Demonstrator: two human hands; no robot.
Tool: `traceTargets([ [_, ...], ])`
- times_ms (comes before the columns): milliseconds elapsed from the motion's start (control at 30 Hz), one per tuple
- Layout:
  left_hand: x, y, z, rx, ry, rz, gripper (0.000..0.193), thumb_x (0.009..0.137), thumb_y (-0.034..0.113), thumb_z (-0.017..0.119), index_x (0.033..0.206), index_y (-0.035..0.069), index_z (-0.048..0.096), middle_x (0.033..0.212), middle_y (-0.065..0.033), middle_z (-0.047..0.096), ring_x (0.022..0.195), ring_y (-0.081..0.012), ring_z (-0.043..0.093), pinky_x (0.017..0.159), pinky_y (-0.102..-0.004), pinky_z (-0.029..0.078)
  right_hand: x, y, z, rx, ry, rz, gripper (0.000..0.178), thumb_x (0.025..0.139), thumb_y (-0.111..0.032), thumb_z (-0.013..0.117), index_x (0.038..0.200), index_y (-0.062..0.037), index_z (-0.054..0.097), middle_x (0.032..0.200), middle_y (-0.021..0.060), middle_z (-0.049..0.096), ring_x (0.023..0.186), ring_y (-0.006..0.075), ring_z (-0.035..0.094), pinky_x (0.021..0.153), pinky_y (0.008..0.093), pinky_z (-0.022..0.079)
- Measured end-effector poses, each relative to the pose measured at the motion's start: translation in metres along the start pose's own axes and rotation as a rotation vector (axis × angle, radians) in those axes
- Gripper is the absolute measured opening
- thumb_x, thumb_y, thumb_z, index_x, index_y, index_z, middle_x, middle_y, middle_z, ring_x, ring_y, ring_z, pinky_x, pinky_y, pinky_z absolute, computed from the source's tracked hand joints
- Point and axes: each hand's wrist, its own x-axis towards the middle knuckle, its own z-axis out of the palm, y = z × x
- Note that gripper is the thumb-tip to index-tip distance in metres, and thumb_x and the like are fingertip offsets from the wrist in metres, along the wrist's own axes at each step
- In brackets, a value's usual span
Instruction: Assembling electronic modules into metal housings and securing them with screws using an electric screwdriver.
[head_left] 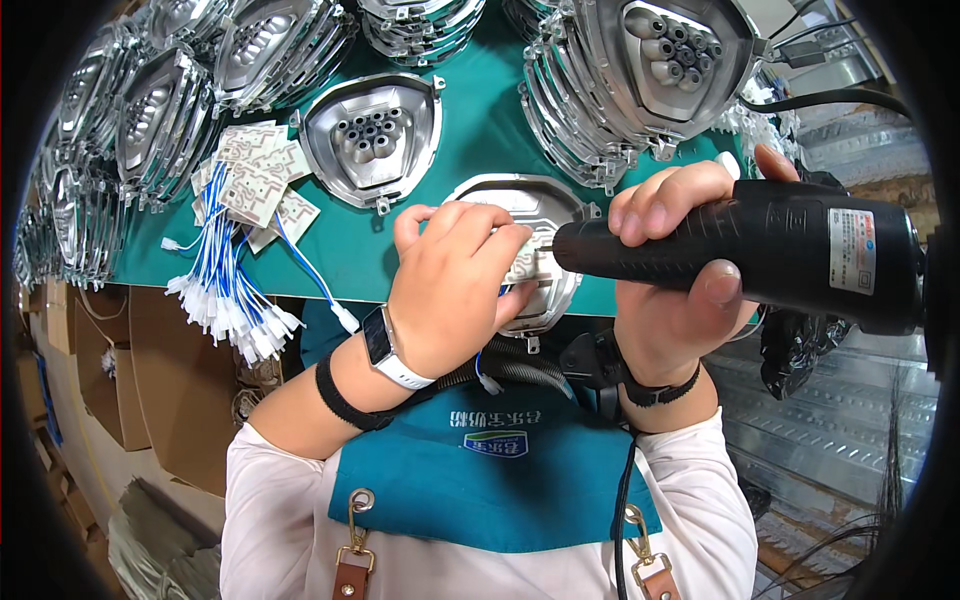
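Gripping a chunky power screwdriver (780, 240) in right hand (660, 312), right of centre.
Curling left hand (450, 268) over pale circuit board (526, 268) in metal housing (545, 308), mid-frame, honestly can't tell if pinching.

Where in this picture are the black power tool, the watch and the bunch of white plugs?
Black power tool (770, 240): head view, middle of its body.
Watch (378, 337): head view, its dark screen.
White plugs (247, 325): head view, middle of the bunch.
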Motion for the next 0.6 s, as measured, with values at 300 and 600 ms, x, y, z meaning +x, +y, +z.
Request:
traceTargets([
  [300, 0.002, -0.002, -0.001, 0.006, -0.026, -0.013, 0.043, 0.059, 0.016, 0.081, 0.097, 0.014, 0.062, 0.09, 0.0013, 0.056, 0.091, -0.0212, 0.053, 0.084, -0.0412, 0.031, 0.009, 0.01, -0.001, 0.057, -0.156, 0.041, 0.082, 0.08, -0.05, 0.072, 0.134, -0.0068, 0.027, 0.076, 0.0075, 0.053, 0.063, 0.0169, 0.053, 0.057, 0.032, 0.046],
  [600, 0.0, -0.001, -0.002, -0.026, -0.002, 0.006, 0.045, 0.057, 0.013, 0.082, 0.096, 0.014, 0.06, 0.088, 0.0005, 0.053, 0.089, -0.0224, 0.052, 0.081, -0.0408, 0.032, 0.015, 0.021, 0.0, 0.09, -0.257, 0.02, 0.081, 0.079, -0.047, 0.073, 0.131, -0.0017, 0.031, 0.072, 0.0084, 0.051, 0.059, 0.0166, 0.052, 0.056, 0.0295, 0.046],
])
